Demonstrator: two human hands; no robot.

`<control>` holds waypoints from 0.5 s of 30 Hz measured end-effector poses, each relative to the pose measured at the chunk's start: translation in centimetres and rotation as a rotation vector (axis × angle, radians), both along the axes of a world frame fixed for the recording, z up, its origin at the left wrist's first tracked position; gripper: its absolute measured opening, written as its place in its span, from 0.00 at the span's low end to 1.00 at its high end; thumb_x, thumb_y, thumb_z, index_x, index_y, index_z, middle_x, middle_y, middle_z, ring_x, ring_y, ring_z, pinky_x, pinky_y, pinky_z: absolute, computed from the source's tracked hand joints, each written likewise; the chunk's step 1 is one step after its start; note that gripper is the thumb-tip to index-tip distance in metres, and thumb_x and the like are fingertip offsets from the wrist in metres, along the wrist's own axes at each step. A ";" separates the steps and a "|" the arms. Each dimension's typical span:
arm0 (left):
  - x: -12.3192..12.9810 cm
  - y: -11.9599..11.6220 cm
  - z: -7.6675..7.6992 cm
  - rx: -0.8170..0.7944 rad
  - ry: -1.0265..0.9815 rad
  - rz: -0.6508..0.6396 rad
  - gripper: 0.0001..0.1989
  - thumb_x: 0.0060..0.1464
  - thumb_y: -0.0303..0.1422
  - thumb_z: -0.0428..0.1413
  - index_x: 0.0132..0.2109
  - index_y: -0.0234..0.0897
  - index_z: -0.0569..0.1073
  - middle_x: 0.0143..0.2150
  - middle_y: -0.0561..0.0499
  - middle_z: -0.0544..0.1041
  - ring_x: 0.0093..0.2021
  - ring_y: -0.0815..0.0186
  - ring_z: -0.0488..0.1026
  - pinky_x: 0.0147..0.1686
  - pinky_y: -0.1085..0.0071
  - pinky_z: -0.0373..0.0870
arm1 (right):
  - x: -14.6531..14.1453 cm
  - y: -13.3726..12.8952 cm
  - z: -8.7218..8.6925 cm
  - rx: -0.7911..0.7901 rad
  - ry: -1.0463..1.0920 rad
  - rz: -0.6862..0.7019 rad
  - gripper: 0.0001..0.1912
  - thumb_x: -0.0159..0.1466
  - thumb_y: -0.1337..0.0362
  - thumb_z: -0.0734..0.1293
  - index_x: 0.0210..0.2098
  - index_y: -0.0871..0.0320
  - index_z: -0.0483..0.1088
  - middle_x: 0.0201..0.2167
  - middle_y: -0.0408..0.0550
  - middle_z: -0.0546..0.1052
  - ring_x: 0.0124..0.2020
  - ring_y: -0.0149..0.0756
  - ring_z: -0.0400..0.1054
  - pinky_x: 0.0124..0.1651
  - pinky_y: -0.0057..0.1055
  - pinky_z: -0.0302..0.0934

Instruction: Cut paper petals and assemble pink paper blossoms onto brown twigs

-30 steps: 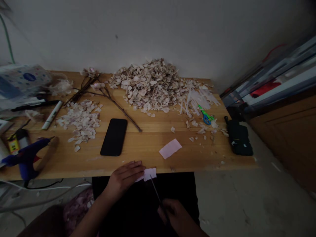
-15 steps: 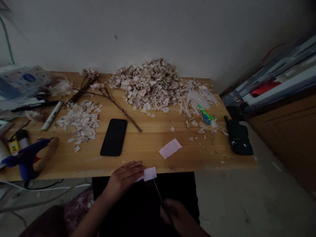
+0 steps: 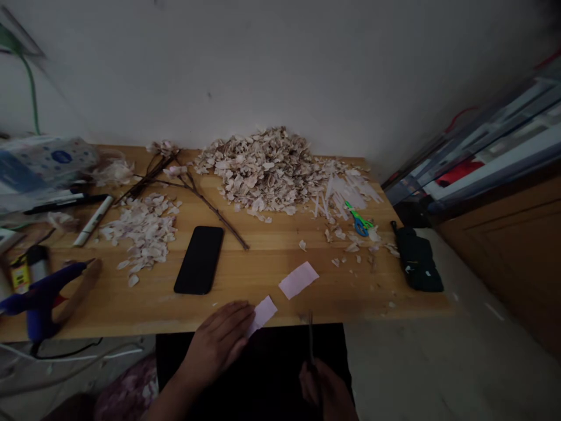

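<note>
At the table's front edge, my left hand (image 3: 219, 342) is closed on a small pink paper piece (image 3: 265, 313), its fingers lying over the left part. A second pink paper strip (image 3: 298, 280) lies flat on the wood, a little farther right. My right hand (image 3: 326, 386), low over the dark lap, is wrapped round dark scissors (image 3: 311, 339). Their narrow blades point up and away from me, apart from both papers. The handles are mostly hidden in the dim light.
A big heap of dried petals (image 3: 267, 169) sits by the wall, with a smaller petal pile (image 3: 146, 228) to the left. Around them are a black phone (image 3: 199, 260), twigs (image 3: 217, 213), a blue glue gun (image 3: 41, 295), green-blue scissors (image 3: 359, 221) and a dark pouch (image 3: 418, 260).
The scissors have moved right, away from the held paper's edge, and now point more upright. The held paper has tilted, its right end higher. The whole view has shifted slightly.
</note>
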State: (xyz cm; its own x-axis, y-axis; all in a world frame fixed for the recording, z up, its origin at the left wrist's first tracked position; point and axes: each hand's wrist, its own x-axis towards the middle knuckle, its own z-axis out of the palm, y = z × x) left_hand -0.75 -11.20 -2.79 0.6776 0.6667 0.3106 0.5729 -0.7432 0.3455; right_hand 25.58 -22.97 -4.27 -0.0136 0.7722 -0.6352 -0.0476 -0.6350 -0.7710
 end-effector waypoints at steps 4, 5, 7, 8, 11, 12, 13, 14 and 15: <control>0.6 -0.2 0.5 -0.050 -0.039 0.145 0.21 0.63 0.28 0.52 0.63 0.39 0.68 0.59 0.46 0.77 0.59 0.61 0.72 0.60 0.63 0.71 | -0.3 0.7 0.5 0.026 -0.020 0.075 0.37 0.57 0.26 0.57 0.25 0.55 0.64 0.20 0.39 0.59 0.25 0.32 0.55 0.33 0.31 0.52; 0.7 -0.1 0.7 -0.071 -0.058 0.163 0.20 0.64 0.28 0.52 0.62 0.40 0.68 0.58 0.46 0.77 0.58 0.62 0.74 0.58 0.63 0.72 | -0.4 0.7 0.6 0.015 -0.017 0.067 0.37 0.56 0.26 0.58 0.27 0.55 0.66 0.20 0.39 0.60 0.25 0.32 0.55 0.33 0.31 0.53; 1.0 0.5 1.0 -0.106 -0.093 0.206 0.18 0.65 0.29 0.51 0.60 0.40 0.70 0.54 0.46 0.78 0.53 0.63 0.76 0.53 0.65 0.75 | -0.7 0.8 0.9 0.006 -0.016 0.029 0.35 0.55 0.27 0.62 0.32 0.55 0.69 0.23 0.41 0.63 0.27 0.34 0.58 0.34 0.31 0.56; 1.2 0.9 1.2 -0.116 -0.107 0.229 0.17 0.65 0.30 0.51 0.59 0.41 0.70 0.52 0.47 0.79 0.51 0.63 0.77 0.51 0.65 0.76 | -0.8 0.8 1.1 0.007 -0.012 0.009 0.34 0.54 0.28 0.64 0.35 0.54 0.70 0.25 0.42 0.66 0.28 0.35 0.61 0.34 0.32 0.58; 2.2 2.8 1.7 -0.166 -0.093 0.257 0.15 0.64 0.35 0.54 0.56 0.42 0.73 0.48 0.47 0.79 0.48 0.61 0.77 0.48 0.64 0.77 | -1.2 1.0 1.6 0.020 0.035 -0.014 0.32 0.54 0.30 0.66 0.41 0.50 0.70 0.31 0.46 0.71 0.31 0.38 0.65 0.35 0.33 0.61; 2.6 3.4 1.9 -0.193 -0.064 0.241 0.16 0.62 0.37 0.56 0.56 0.43 0.73 0.48 0.47 0.79 0.48 0.59 0.77 0.47 0.62 0.77 | -1.3 1.1 1.7 0.020 0.052 -0.005 0.32 0.54 0.31 0.66 0.42 0.50 0.70 0.31 0.46 0.71 0.30 0.38 0.65 0.34 0.33 0.62; 3.1 3.9 2.1 -0.219 -0.030 0.218 0.17 0.60 0.38 0.58 0.55 0.43 0.74 0.47 0.47 0.78 0.48 0.58 0.77 0.47 0.61 0.77 | -1.4 1.2 1.8 0.018 0.063 0.011 0.31 0.55 0.31 0.66 0.43 0.50 0.69 0.30 0.46 0.70 0.28 0.37 0.65 0.33 0.33 0.61; 3.5 4.3 2.2 -0.244 0.002 0.192 0.17 0.59 0.38 0.60 0.54 0.43 0.74 0.47 0.47 0.78 0.48 0.57 0.76 0.46 0.60 0.76 | -1.6 1.3 1.8 0.013 0.069 0.029 0.31 0.55 0.32 0.66 0.43 0.50 0.69 0.27 0.44 0.69 0.26 0.36 0.63 0.32 0.33 0.61; 3.8 4.6 2.4 -0.265 0.026 0.170 0.15 0.57 0.38 0.61 0.52 0.43 0.75 0.46 0.47 0.78 0.47 0.56 0.76 0.45 0.59 0.76 | -1.7 1.4 1.8 0.010 0.075 0.046 0.30 0.56 0.33 0.66 0.42 0.51 0.69 0.24 0.42 0.67 0.24 0.34 0.61 0.31 0.33 0.60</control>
